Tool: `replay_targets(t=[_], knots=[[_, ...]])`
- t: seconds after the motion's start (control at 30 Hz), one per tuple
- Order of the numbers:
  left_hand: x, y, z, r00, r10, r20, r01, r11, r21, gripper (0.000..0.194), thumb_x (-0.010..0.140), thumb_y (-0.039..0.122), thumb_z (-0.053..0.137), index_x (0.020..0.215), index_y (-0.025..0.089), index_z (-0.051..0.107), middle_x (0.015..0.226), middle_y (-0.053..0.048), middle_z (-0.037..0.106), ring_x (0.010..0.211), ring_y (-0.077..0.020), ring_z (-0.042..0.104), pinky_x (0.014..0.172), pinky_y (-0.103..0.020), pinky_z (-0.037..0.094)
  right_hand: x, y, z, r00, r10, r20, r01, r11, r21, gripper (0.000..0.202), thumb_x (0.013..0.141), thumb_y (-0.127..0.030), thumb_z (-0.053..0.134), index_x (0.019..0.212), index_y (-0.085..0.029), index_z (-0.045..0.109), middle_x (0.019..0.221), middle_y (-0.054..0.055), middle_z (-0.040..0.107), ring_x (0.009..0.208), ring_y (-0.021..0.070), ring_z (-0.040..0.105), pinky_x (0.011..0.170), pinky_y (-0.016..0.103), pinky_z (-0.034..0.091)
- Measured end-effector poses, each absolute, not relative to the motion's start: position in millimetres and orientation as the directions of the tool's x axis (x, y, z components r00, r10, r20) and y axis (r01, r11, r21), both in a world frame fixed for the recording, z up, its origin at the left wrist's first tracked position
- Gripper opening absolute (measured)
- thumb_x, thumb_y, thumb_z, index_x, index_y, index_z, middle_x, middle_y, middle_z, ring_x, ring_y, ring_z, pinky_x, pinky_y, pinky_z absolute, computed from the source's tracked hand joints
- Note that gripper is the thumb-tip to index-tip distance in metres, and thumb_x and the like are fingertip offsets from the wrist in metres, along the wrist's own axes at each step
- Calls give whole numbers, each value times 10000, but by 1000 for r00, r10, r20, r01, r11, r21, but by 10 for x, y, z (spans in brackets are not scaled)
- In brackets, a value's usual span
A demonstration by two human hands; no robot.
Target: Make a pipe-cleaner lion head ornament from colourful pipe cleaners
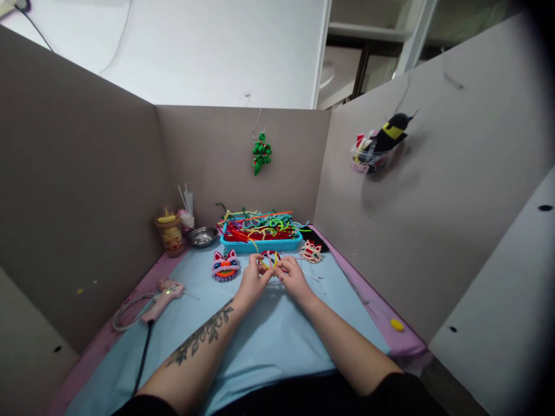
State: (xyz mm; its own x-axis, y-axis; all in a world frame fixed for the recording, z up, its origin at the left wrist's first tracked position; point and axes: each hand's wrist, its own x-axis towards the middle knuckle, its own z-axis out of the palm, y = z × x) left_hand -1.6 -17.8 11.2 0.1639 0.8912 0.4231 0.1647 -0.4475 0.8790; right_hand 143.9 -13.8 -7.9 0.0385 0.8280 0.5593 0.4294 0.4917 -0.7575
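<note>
Between my hands is a small round piece of bent pipe cleaners (270, 259), in red, yellow and pink. My left hand (255, 274) pinches its left side, and my right hand (291, 275) pinches its right side near the bottom. Fine detail of the piece is hidden by my fingers. Left of my hands lies a lilac lion-head craft (225, 267) with pink ears and an orange mouth. A cream and red lion-head craft (311, 252) lies to the right.
Behind my hands stands a blue tray (245, 247) heaped with pipe cleaners. A pink glue gun (163, 299) with its cable lies at left. A metal bowl (202, 237), a lidded cup (170, 236) and a yellow disc (396, 325) sit near the edges. Grey panels surround the table.
</note>
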Motion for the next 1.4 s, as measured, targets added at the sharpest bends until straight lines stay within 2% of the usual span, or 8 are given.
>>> replay_targets(t=[0.17, 0.27, 0.37, 0.5, 0.67, 0.93, 1.23, 1.4], knots=[[-17, -156, 78, 167, 884, 436, 202, -463, 863, 339, 710, 287, 624, 948, 203, 397, 626, 37, 617, 601, -141, 596, 589, -240, 405, 1460, -111, -100, 17, 832, 554, 441, 491, -751, 205, 715, -210, 557, 510, -192, 548, 773, 13, 500, 795, 166, 500, 737, 287, 410], [-13, -101, 44, 145, 899, 413, 150, -433, 889, 379, 695, 309, 650, 950, 200, 391, 588, 52, 600, 575, -137, 597, 575, -237, 408, 1481, -86, -97, 9, 836, 548, 399, 500, -769, 212, 743, -213, 515, 543, -196, 584, 786, 29, 538, 813, 176, 524, 768, 305, 419], [-17, -29, 18, 125, 941, 314, 19, -319, 948, 469, 656, 343, 696, 963, 198, 373, 577, 51, 609, 568, -148, 619, 557, -237, 419, 1493, -71, -91, 19, 825, 565, 361, 522, -773, 186, 767, -216, 480, 688, -210, 649, 846, 43, 575, 874, 188, 542, 815, 326, 425], [-36, 36, -12, 114, 960, 255, -73, -248, 966, 496, 638, 345, 713, 968, 193, 376, 600, 37, 632, 591, -156, 642, 593, -256, 453, 1479, -106, -74, -6, 791, 611, 408, 560, -721, 172, 720, -254, 589, 876, -231, 657, 944, 52, 562, 966, 206, 522, 857, 340, 424], [-34, 59, -57, 113, 969, 221, -76, -214, 974, 485, 635, 361, 708, 969, 188, 402, 582, 45, 619, 589, -158, 642, 605, -268, 462, 1459, -167, -40, -1, 763, 647, 442, 580, -684, 86, 757, -298, 606, 753, -221, 642, 895, 47, 547, 925, 193, 518, 869, 336, 406], [-20, 15, -14, 185, 940, 286, -24, -286, 958, 418, 685, 300, 652, 975, 186, 374, 569, 66, 577, 507, -99, 545, 530, -205, 378, 1460, -157, -29, 55, 783, 620, 357, 564, -744, 73, 735, -259, 594, 695, -205, 622, 849, 36, 550, 882, 184, 529, 837, 320, 401], [2, -124, 105, 300, 870, 390, 64, -427, 902, 392, 728, 310, 611, 1018, 178, 382, 607, 56, 571, 531, -98, 515, 527, -209, 358, 1486, -120, -36, 171, 891, 421, 215, 383, -898, 175, 709, -318, 576, 605, -180, 606, 670, 7, 549, 698, 166, 508, 711, 296, 395], [4, -54, 39, 260, 909, 325, 20, -342, 940, 412, 724, 320, 622, 1014, 173, 370, 598, 51, 580, 531, -109, 547, 537, -218, 381, 1507, -61, -94, 161, 893, 420, 213, 384, -898, 196, 699, -361, 609, 621, -186, 647, 790, 30, 595, 842, 200, 535, 837, 329, 379]])
